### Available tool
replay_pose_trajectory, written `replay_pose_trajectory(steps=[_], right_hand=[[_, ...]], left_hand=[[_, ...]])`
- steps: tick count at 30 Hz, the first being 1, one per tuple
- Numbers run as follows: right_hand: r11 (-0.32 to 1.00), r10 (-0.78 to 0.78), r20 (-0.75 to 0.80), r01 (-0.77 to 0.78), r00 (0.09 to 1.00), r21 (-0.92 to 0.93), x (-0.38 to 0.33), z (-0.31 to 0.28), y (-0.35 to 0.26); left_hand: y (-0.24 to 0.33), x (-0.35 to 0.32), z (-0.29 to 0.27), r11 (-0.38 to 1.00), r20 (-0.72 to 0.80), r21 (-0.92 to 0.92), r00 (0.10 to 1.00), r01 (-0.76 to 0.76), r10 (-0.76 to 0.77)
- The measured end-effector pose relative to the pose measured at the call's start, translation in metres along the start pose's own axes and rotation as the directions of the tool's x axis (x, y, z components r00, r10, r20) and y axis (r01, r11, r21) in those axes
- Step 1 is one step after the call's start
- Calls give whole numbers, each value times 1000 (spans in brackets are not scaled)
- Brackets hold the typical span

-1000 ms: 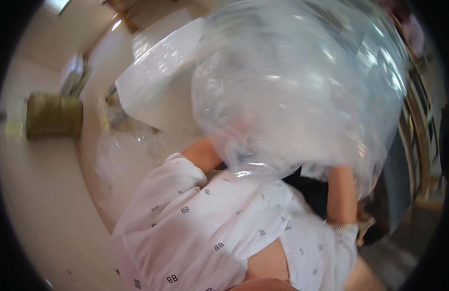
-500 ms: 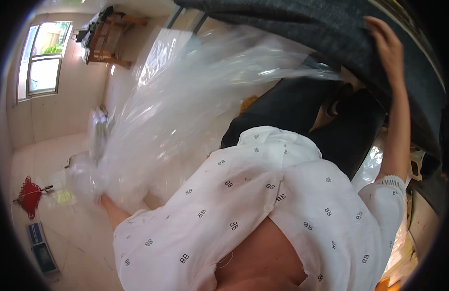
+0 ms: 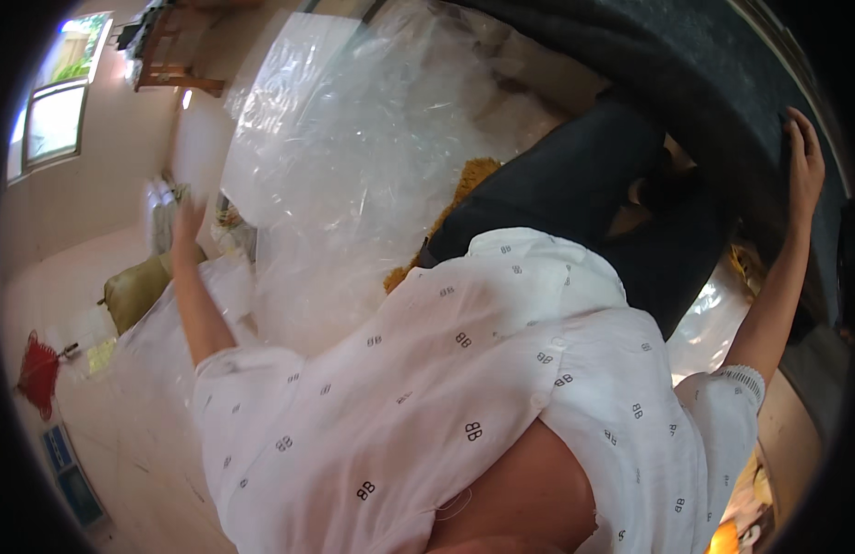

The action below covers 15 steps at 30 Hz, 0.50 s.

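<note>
A large sheet of clear plastic (image 3: 353,175) lies spread and crinkled to the left of my legs. My left hand (image 3: 187,222) is raised beyond the sheet's left side, its fingers smeared by motion; no sheet visibly hangs from it. At the far right, a dark grey cloth (image 3: 723,83) covers a long raised surface. My right hand (image 3: 804,171) rests on that cloth near its right end, fingers extended and holding nothing visible.
A fuzzy mustard-brown item (image 3: 473,175) shows beside my left leg. An olive sack (image 3: 136,286) stands near the left wall, close to a red knotted ornament (image 3: 39,374). A wooden rack (image 3: 182,78) is at the far left. More clear plastic (image 3: 709,314) lies below my right arm.
The plastic sheet, billowing in the air from my left hand before, has settled and left that hand. My left hand has moved up and away. My right hand has slid rightward along the cloth.
</note>
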State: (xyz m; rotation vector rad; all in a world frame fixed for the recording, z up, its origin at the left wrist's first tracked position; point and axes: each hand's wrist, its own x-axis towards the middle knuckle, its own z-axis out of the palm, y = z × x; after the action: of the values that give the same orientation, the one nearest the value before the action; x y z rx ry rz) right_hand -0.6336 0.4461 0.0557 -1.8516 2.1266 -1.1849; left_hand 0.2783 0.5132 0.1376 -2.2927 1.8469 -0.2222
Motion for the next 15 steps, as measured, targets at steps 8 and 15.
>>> replay_pose_trajectory(steps=[8,15], right_hand=[[979,91,-378,-152,921,-135,-67,-95,19],[636,636,-626,-766,451,95,-387,-252,133]], left_hand=[[337,38,206,842,-72,-282,885,-460,460],[264,-59,316,809,638,-425,500,-407,586]])
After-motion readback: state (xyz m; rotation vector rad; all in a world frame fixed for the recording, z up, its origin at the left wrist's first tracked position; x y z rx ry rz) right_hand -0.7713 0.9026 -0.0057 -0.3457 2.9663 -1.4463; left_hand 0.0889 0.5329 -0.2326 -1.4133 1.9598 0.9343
